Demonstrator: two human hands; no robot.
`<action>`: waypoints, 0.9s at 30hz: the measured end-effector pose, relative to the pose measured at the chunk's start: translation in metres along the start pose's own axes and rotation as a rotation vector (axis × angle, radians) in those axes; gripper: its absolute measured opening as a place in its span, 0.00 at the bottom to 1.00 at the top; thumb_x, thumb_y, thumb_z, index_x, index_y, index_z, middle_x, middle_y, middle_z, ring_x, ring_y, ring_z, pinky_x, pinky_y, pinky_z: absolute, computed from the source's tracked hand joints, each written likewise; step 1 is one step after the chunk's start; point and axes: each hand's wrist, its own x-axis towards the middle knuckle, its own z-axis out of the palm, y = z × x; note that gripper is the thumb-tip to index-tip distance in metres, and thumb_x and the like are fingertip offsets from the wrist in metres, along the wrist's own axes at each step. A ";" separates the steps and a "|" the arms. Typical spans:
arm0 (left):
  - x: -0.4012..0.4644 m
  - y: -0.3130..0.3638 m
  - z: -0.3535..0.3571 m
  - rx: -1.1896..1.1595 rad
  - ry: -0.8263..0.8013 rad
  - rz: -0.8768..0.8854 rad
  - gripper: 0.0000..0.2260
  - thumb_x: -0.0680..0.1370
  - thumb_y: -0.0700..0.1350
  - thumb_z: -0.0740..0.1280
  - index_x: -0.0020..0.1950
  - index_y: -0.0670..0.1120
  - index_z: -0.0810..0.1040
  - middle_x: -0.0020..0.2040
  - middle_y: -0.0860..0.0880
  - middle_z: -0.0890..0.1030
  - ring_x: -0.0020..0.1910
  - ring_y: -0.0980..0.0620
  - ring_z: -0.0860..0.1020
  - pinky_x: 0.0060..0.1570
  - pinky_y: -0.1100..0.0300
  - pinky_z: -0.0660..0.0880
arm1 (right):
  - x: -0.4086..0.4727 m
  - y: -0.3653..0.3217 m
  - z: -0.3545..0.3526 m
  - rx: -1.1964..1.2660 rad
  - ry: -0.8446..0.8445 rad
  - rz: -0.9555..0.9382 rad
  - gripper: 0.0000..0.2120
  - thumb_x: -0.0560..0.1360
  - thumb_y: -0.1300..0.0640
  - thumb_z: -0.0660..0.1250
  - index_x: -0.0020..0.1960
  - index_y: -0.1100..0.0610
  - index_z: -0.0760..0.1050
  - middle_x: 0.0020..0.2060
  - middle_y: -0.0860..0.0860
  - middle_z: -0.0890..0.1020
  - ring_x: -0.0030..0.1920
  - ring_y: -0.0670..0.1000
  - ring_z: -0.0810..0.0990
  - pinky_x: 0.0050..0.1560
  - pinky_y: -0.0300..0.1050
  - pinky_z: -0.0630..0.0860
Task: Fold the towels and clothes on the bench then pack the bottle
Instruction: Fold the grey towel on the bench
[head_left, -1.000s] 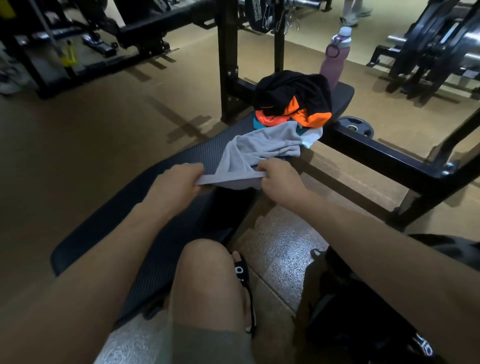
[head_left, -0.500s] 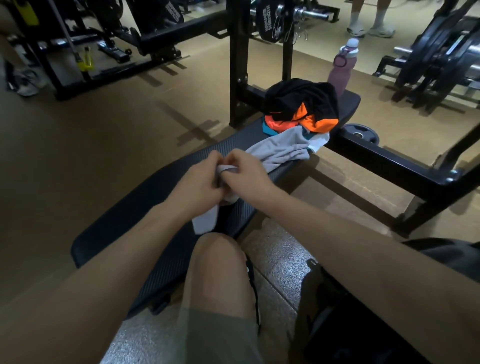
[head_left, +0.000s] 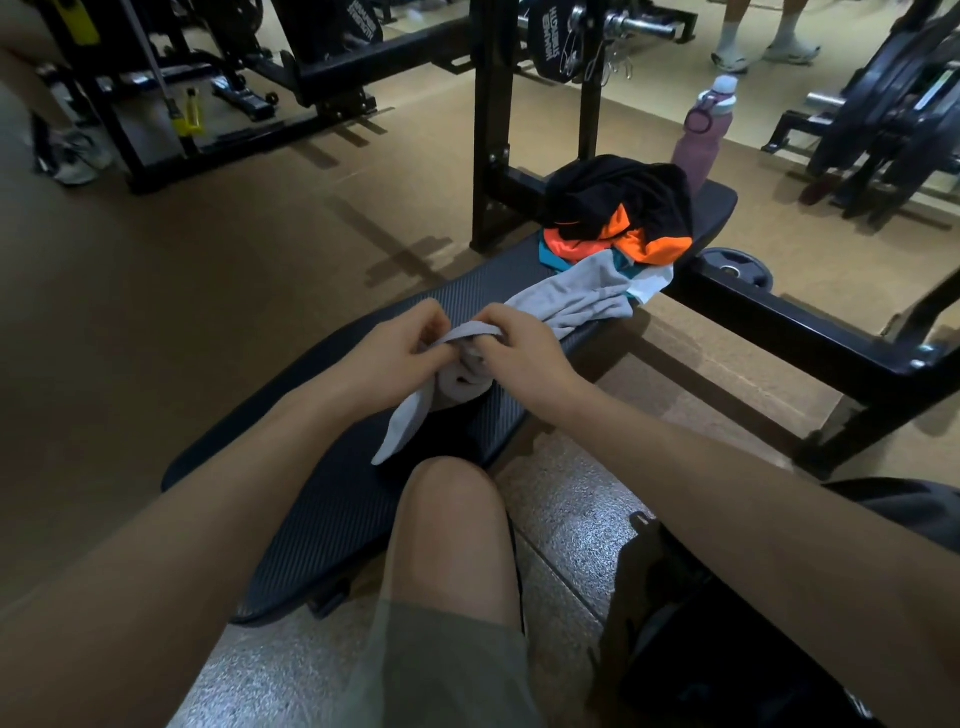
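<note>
Over the bench pad (head_left: 322, 525) my left hand (head_left: 387, 358) and right hand (head_left: 519, 353) sit close together, both pinching the near end of the grey towel (head_left: 576, 299), whose far end trails to the clothes pile (head_left: 621, 208). I judge this the first fold; next I need matching corners. The bottle (head_left: 701, 137) stands behind. Plate lettering is unreadable.

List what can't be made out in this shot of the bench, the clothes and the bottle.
- Bottle, head view: its base is hidden behind the clothes pile.
- Grey towel: its middle is bunched under the left hand and right hand.
- Dark bag: cut off by the bottom edge, too dim.
</note>
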 end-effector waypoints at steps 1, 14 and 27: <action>-0.001 -0.002 -0.001 0.039 -0.001 0.000 0.06 0.82 0.48 0.64 0.47 0.48 0.72 0.39 0.50 0.76 0.36 0.55 0.71 0.38 0.58 0.68 | 0.001 0.000 0.000 -0.013 -0.002 0.003 0.06 0.79 0.58 0.62 0.47 0.58 0.77 0.39 0.52 0.80 0.42 0.48 0.77 0.41 0.44 0.72; -0.004 -0.015 -0.012 0.011 0.281 -0.133 0.09 0.84 0.41 0.56 0.45 0.49 0.68 0.40 0.51 0.73 0.37 0.59 0.71 0.34 0.65 0.66 | 0.001 -0.006 0.004 -0.265 -0.161 -0.136 0.14 0.76 0.47 0.71 0.42 0.54 0.70 0.33 0.46 0.74 0.33 0.43 0.70 0.32 0.36 0.64; -0.017 -0.013 0.001 0.329 -0.031 -0.004 0.33 0.70 0.55 0.73 0.70 0.52 0.63 0.65 0.47 0.73 0.60 0.48 0.76 0.53 0.47 0.77 | 0.007 0.006 -0.003 -0.461 -0.172 -0.208 0.03 0.77 0.60 0.62 0.46 0.54 0.73 0.39 0.51 0.78 0.42 0.53 0.77 0.37 0.43 0.66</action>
